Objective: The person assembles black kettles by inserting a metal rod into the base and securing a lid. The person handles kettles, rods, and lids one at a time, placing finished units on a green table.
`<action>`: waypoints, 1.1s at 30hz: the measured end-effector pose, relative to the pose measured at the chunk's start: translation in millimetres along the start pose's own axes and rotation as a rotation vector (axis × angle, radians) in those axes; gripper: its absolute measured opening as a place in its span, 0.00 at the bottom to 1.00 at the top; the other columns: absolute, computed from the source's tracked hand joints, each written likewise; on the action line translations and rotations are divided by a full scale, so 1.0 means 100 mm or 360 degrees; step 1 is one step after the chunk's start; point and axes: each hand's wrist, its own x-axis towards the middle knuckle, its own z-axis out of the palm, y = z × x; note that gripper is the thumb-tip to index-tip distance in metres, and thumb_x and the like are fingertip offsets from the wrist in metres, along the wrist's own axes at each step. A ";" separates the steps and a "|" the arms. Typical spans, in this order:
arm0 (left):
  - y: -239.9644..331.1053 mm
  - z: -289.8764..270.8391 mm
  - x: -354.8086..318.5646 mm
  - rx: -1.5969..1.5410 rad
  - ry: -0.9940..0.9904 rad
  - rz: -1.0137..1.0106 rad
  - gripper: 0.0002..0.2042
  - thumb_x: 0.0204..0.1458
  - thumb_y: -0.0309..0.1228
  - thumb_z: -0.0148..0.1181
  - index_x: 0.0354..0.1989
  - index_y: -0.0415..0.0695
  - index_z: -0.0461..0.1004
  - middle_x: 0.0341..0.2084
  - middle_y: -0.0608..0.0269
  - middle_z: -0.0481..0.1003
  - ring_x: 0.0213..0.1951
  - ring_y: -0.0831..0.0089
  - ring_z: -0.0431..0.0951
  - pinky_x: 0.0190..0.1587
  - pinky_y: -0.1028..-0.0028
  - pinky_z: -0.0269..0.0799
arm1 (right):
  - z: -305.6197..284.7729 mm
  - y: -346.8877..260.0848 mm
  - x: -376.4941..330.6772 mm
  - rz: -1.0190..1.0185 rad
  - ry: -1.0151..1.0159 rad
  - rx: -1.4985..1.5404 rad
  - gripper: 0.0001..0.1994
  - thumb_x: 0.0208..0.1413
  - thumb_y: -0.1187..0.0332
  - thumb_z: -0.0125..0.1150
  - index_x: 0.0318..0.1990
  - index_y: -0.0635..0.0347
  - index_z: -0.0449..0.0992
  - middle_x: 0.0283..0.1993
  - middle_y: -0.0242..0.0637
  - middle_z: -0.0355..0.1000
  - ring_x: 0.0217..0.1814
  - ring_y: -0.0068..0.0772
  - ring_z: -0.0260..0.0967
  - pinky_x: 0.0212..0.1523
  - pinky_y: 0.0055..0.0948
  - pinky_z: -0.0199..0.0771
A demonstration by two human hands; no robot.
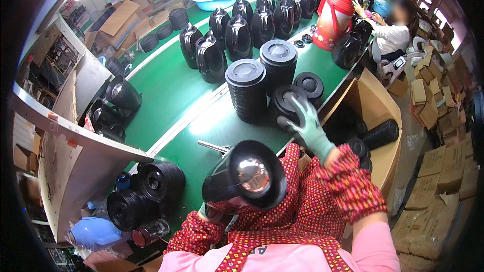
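Observation:
A black jug body [217,186] lies tilted in front of me, its wide round opening toward me and a shiny silvery surface showing inside. My left hand [214,212], in a pale green glove, holds it from below; most of its fingers are hidden behind the jug. My right hand [311,127], gloved in the same pale green, reaches over a stack of black round discs [286,98] with its fingers spread. Beside that stack stand two taller stacks, a front disc stack [246,90] and a rear disc stack [279,65]. A loose-looking black disc [308,85] lies to their right.
Several black jugs [237,38] stand upright on the green table [166,88]. A red flask [333,20] stands farther back. A cardboard box [375,95] with black parts is at my right. Black rings [161,181] lie at left. A co-worker [393,35] sits far right.

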 end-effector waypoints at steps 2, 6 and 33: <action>0.18 0.18 -0.10 0.0406 -0.0119 0.0041 0.27 0.71 0.40 0.55 0.72 0.38 0.64 0.66 0.48 0.71 0.66 0.57 0.74 0.70 0.60 0.71 | 0.15 0.11 0.36 0.0372 -0.0068 -0.0484 0.51 0.52 0.35 0.71 0.81 0.37 0.55 0.79 0.69 0.49 0.82 0.73 0.44 0.78 0.64 0.47; 0.52 0.49 -0.21 0.0926 -0.0299 0.0126 0.30 0.71 0.40 0.56 0.75 0.39 0.60 0.70 0.49 0.68 0.69 0.60 0.71 0.71 0.59 0.70 | 0.37 0.43 0.71 0.0611 -0.0318 -0.0612 0.55 0.47 0.28 0.69 0.81 0.35 0.54 0.79 0.71 0.47 0.82 0.76 0.42 0.78 0.68 0.43; 0.18 1.42 -0.13 0.0457 -0.0642 -0.0351 0.30 0.65 0.34 0.63 0.73 0.36 0.62 0.64 0.50 0.74 0.62 0.62 0.77 0.67 0.61 0.75 | -1.23 -0.99 -1.86 -0.0326 0.0125 0.0910 0.57 0.44 0.37 0.79 0.76 0.65 0.64 0.78 0.60 0.57 0.79 0.61 0.54 0.78 0.53 0.50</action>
